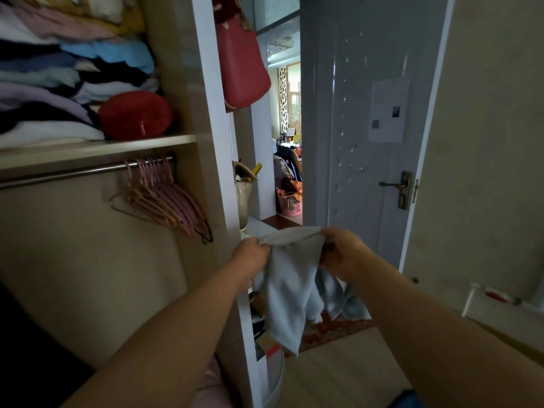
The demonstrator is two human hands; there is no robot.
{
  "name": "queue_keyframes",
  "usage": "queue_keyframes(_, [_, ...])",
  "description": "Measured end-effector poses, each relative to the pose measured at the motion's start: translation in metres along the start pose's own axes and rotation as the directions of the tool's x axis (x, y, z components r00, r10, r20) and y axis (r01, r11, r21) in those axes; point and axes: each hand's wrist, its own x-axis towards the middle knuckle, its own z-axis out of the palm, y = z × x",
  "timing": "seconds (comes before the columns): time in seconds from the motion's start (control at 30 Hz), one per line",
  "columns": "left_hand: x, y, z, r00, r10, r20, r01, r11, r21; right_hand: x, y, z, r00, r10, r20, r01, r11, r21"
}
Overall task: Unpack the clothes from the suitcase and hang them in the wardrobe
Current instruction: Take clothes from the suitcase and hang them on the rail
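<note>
A pale blue-grey garment point(290, 284) hangs between both my hands in front of the wardrobe's right side panel point(206, 113). My left hand point(250, 257) grips its top left edge and my right hand point(343, 251) grips the top right edge. The cloth droops down toward the floor. In the open wardrobe a metal rail point(67, 173) runs under a shelf, with several empty pink hangers point(164, 195) bunched at its right end. The suitcase is not in view.
Folded clothes point(59, 72) and a red round bag point(135, 114) fill the shelf above the rail. A red handbag point(241, 60) hangs on the wardrobe's side. A grey door point(368, 128) stands open onto another room with a pink basket point(290, 203). A patterned rug point(332, 331) lies on the floor.
</note>
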Motion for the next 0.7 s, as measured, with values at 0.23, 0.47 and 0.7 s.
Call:
queue_keyframes(0.23, [0.003,0.02,-0.002,0.982,-0.189,0.003,0.178,0.919,-0.353,0.0,0.03,-0.025,0.999,0.049,0.003,-0.041,0.881,-0.471])
queue_keyframes(0.47, [0.007,0.022,-0.007,0.936,-0.35,-0.049,0.276,0.81,-0.517,-0.012,0.042,-0.025,0.968,0.04,0.247,0.123,0.782,-0.61])
queue_keyframes(0.7, [0.007,0.03,-0.016,0.942,-0.321,-0.093,0.201,0.766,-0.611,-0.004,0.086,-0.005,0.969,-0.11,0.222,0.244,0.256,-0.936])
